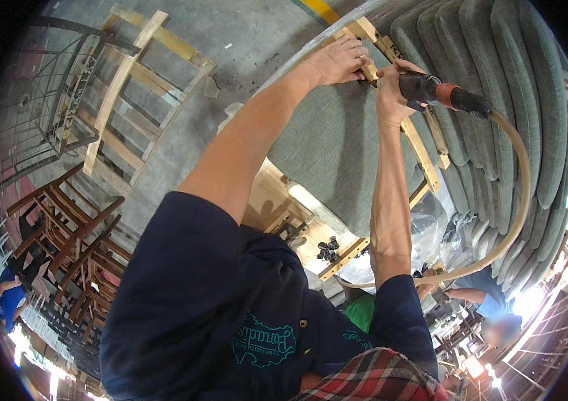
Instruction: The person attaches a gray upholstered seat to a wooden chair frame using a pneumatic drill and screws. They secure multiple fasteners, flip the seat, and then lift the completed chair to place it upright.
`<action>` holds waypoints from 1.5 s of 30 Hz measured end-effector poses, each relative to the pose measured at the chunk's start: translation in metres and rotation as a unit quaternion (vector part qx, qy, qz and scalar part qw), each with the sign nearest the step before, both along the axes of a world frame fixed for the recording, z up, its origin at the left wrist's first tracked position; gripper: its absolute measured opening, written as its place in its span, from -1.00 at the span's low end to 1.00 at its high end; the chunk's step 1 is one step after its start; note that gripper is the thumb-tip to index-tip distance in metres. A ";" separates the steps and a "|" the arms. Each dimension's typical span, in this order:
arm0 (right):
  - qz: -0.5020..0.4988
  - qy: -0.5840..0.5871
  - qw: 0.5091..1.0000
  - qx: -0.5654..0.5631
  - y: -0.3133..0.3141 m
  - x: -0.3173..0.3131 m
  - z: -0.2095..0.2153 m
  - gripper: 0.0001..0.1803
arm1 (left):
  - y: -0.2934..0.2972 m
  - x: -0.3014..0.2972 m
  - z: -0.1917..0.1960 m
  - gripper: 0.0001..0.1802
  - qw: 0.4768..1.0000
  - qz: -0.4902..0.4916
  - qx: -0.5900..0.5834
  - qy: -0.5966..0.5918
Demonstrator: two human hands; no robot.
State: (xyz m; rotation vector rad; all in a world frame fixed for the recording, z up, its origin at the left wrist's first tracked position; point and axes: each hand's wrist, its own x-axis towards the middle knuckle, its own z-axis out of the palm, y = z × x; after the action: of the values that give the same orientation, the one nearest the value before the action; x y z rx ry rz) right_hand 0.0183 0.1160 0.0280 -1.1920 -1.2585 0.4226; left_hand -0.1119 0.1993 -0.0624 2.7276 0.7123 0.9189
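My right hand point(394, 93) is wrapped around a black air-powered tool point(421, 88) with an orange collar. A tan hose point(523, 174) runs from the tool's back end and curves down along the right side. Beside it, my left hand point(342, 61) has its fingers bent over a pale wooden bar point(368, 71), close to the tool's front. The tool's tip is hidden by my hands. Below both hands lies a grey-green upholstered panel point(317, 134), with a pale wooden rail point(420, 157) along its right side.
Tall stacks of grey-green cushions point(484, 80) stand at the right. Wooden pallets point(143, 87), a metal rack point(30, 127) and brown wooden chair frames point(73, 227) occupy the left. Small black parts point(328, 250) lie on the bench. Another person point(487, 294) is at lower right.
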 end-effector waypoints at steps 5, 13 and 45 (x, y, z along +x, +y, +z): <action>-0.019 -0.003 1.000 -0.017 0.001 -0.001 0.000 -0.80 | -0.002 0.000 0.000 -0.48 1.000 0.008 -0.021 0.001; -0.004 -0.008 1.000 -0.010 0.001 -0.007 0.003 -0.81 | -0.003 -0.002 0.008 -0.53 0.999 -0.005 -0.035 -0.027; -0.522 0.096 0.846 -0.040 -0.441 0.045 0.071 -0.64 | -0.073 -0.007 0.035 -0.36 0.984 0.003 -0.037 0.177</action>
State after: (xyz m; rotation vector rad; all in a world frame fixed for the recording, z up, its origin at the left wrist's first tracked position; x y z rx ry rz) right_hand 0.0632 -0.3248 0.0989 -1.6628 -0.2836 -0.2259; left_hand -0.1185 0.1261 -0.0271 2.8520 0.7948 0.3990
